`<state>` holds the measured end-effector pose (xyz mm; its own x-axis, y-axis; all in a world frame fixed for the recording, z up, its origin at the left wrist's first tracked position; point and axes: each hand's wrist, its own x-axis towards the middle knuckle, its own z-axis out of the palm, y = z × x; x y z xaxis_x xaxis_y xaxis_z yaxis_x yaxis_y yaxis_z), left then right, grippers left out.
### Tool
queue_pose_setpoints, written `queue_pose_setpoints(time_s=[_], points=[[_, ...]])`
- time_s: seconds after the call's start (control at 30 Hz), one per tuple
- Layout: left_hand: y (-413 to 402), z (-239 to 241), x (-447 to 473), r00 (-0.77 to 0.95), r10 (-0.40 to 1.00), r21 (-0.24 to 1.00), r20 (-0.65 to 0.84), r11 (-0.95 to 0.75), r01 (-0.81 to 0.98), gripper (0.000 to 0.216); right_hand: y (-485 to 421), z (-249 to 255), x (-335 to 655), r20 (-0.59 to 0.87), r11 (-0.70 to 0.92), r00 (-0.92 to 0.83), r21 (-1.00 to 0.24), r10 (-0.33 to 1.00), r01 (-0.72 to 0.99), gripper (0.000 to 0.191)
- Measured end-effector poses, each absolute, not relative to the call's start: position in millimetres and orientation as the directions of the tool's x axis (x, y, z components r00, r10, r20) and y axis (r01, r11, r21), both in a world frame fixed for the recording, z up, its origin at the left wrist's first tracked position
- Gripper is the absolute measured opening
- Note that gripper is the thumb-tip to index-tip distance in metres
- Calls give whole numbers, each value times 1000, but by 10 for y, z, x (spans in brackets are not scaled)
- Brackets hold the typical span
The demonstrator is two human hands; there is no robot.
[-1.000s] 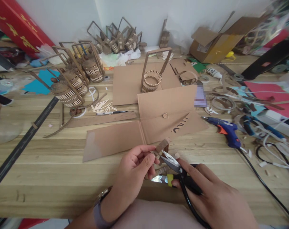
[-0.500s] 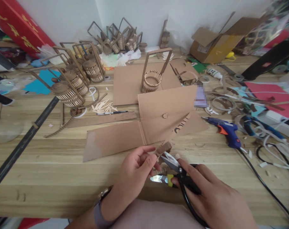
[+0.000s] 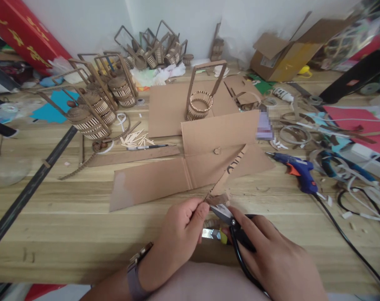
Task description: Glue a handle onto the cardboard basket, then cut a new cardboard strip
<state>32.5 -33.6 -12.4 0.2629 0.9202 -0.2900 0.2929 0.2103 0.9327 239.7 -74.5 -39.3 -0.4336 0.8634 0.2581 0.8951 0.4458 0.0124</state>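
My left hand (image 3: 185,228) pinches the end of a narrow cardboard strip (image 3: 230,169) with black printed letters. A crumpled brown piece of cardboard (image 3: 220,199) lies against the fingertips. My right hand (image 3: 274,255) grips black-handled scissors (image 3: 225,214), whose blades point at the left fingertips and the strip. Beneath the scissors shows a utility knife (image 3: 223,236) with a yellow collar and shiny blade; whether the right hand touches it, I cannot tell. Past the hands, a large folded cardboard sheet (image 3: 152,184) lies on the table, with the strip's far part over it.
A small slatted basket (image 3: 200,106) with a tall handle stands on more cardboard (image 3: 165,113). Several similar baskets (image 3: 89,121) stand at left. To the right lie a blue glue gun (image 3: 298,169) with its cord, and coiled strips (image 3: 295,133). Small pale sticks (image 3: 135,139) are scattered mid-table.
My left fingers have closed tighter on the strip's end. The scissors have shifted slightly left and their blades are closer together. The crumpled piece has tipped flatter.
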Motion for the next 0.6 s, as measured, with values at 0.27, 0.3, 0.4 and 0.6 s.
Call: queue_pose_setpoints(time_s=[0.27,0.3,0.4,0.6], points=[[-314,-160,320,265,930,933,-253,162,321,41,-688,-420,2366,124,398,-378,-336,917,854,31],[-314,-164,317,269,929,934,-253,162,318,41,-677,-410,2354,87,362,-359,-410,929,837,31],[-316,-179,305,264,937,932,-228,131,339,41,-646,-365,2310,-11,253,-322,-592,947,765,29],[-321,-205,277,291,936,920,-197,75,384,42,-630,-360,2306,-175,45,-290,-784,941,618,27]])
